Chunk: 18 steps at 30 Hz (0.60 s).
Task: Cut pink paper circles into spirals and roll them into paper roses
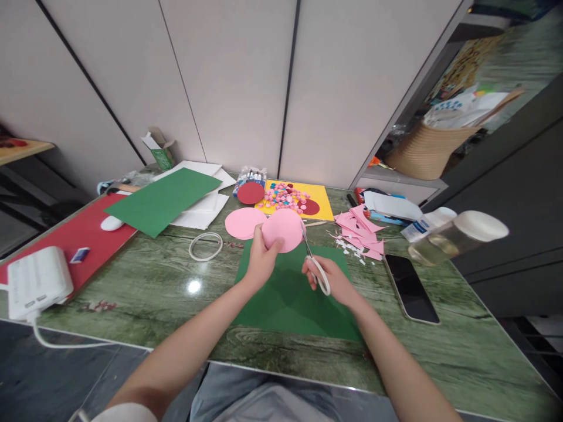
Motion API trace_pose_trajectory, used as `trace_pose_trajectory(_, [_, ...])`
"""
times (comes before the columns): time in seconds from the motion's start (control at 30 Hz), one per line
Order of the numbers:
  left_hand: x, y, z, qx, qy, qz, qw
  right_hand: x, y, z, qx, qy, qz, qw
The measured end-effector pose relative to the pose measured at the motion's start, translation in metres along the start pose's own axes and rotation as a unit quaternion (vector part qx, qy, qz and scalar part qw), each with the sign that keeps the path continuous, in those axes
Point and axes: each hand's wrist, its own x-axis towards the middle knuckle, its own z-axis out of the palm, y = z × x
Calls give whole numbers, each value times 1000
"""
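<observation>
My left hand (260,262) pinches the lower left edge of a pink paper circle (284,228), holding it up above a green paper sheet (285,302). My right hand (331,280) grips white-handled scissors (313,258), whose blades point up and meet the circle's right edge. A second pink circle (241,223) lies flat on the table just left of the held one.
Pink paper scraps (360,230) lie to the right, with a black phone (411,287) and a lidded jar (457,234). A yellow sheet with small coloured pieces (292,199), a dark red circle (250,193), a tape ring (206,245), green and white sheets (165,199) and a white power bank (37,281) sit behind and left.
</observation>
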Motion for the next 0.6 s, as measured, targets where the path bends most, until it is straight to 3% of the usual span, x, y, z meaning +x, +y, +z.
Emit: trace_pose_trajectory(0.6, [3,-2,1,-58,48,-4,997,1,-2,1,-10,3,1,1000])
